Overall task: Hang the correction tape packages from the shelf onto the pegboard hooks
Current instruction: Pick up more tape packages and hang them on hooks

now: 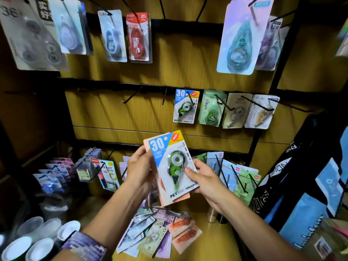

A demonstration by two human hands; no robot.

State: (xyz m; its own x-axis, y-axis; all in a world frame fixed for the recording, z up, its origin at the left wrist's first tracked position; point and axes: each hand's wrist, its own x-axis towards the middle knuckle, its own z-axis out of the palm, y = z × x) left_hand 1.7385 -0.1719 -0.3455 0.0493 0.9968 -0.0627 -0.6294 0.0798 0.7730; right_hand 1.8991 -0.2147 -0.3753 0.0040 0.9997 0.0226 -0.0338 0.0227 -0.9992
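Hands (165,174) — gripping packages (172,166).

Lower left of frame: cluster of stacked cups (40,240) with white interiors, seen from above. Just right of them, a purple woven band (84,245) at the bottom edge. Right side: dark hanging fabric item (308,166) with blue panels and white lettering. Lower centre-right: small metallic cylinder (212,214) standing upright.

held package (170,166) reads "30" and "pet"; hanging red package (138,37) reads "mosy", "20".
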